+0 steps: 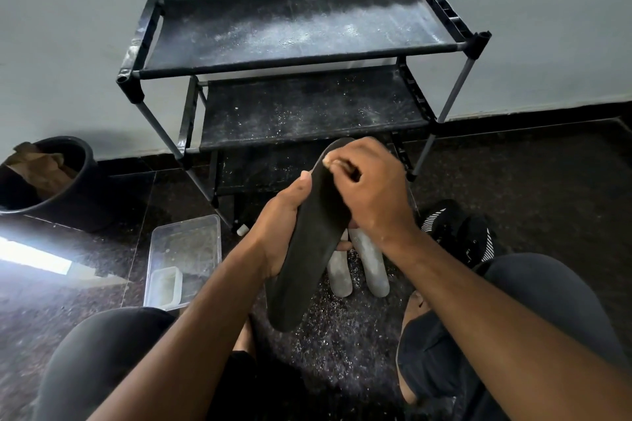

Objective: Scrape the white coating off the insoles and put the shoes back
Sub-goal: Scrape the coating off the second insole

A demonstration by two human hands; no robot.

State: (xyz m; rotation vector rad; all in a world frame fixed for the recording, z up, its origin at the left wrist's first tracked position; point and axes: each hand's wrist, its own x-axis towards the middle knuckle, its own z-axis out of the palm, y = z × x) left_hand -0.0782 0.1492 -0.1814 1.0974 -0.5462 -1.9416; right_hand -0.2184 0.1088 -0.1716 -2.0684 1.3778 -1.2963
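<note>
Insole [309,243], dark and long, stands tilted at the centre of the frame, toe end up toward the shoe rack [301,79] and heel end down between your knees. Your left hand [284,225] grips it from the left side around its middle, thumb lying along the near face and fingers curled behind it. Your right hand [369,188] is bent over the toe end, its fingertips [328,161] curled and pressed against the upper edge, where a pale patch shows; whether they pinch a tool or only the insole, you cannot tell from this angle.

Just below and right of the held one, two whitish insoles [359,267] lie side by side on the dark floor [547,181], amid scattered white flecks. A black shoe [458,232] with white stripes sits at the right, near your right forearm. The rack's two upper shelves are dusted with white powder. A clear plastic box [184,249] rests on the floor at lower left, with a small container inside it. A black bin [51,181] holding brown paper stands at the left edge against the wall.
</note>
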